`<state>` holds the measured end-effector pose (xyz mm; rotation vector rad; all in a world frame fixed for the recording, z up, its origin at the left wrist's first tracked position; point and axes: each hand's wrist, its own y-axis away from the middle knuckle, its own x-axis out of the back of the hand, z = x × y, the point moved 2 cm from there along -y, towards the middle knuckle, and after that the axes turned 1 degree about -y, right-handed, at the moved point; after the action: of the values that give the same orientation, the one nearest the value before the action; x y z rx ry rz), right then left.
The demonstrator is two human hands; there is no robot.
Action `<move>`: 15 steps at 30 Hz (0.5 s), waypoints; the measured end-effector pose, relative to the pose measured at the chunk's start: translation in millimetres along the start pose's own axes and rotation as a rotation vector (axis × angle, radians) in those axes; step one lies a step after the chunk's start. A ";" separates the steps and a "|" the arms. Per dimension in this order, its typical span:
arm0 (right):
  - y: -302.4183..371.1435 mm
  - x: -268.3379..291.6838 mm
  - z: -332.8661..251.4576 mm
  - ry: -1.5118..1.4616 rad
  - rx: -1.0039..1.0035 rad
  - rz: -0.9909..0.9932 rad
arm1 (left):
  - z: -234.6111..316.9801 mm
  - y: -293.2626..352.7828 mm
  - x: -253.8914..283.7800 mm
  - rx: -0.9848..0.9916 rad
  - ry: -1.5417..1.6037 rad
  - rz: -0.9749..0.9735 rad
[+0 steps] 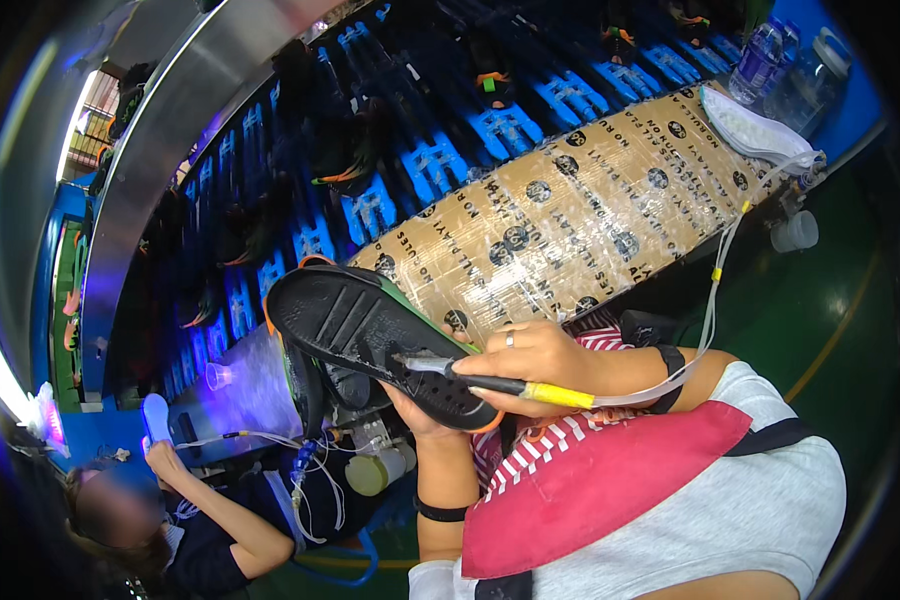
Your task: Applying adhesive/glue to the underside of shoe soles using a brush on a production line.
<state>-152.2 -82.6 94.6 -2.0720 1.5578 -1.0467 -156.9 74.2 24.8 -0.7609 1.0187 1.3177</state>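
My left hand (422, 412) grips a black shoe sole (345, 315) from below, near one end. The sole is tilted, its grooved and holed face up, with orange and green along the edge. My right hand (540, 358) is closed around a glue brush (495, 383) with a black and yellow handle fed by a clear tube (712, 310). The bristle end meets the sole's face near the middle, where wet-looking streaks show. Another black sole (348, 385) sits partly hidden beneath the held one.
Ahead is a bench covered with printed brown cardboard (570, 215). Blue racks (500, 130) carrying dark shoes run behind it. A white sole (755, 125) and bottles (765, 62) stand at the far right. At left, a co-worker's hand (162, 455) holds a pale sole (156, 418).
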 end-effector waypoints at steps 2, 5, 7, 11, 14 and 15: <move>7.5 -12.7 -1.4 -0.046 0.021 -0.059 | 0.7 -3.8 1.1 0.024 -0.021 -0.027; 4.2 -11.4 -7.1 -0.145 0.080 -0.192 | 2.6 -9.4 7.9 0.041 0.019 -0.053; -1.2 -4.2 -8.1 -0.378 0.052 -0.227 | 6.3 -11.0 4.0 -0.035 0.105 -0.121; 3.9 -2.3 3.7 -0.274 -0.125 -0.105 | 15.8 -11.8 -4.8 -0.018 -0.005 -0.146; 9.6 -13.4 0.4 -0.418 -0.059 -0.223 | 19.4 -14.3 2.7 -0.025 0.021 -0.211; 6.6 -10.6 -1.5 -0.477 -0.042 -0.263 | 22.5 -14.2 6.7 -0.023 0.053 -0.267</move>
<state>-159.2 -74.8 87.6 -2.3765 1.1013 -0.5340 -139.6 95.5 26.1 -0.9198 0.9103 1.0854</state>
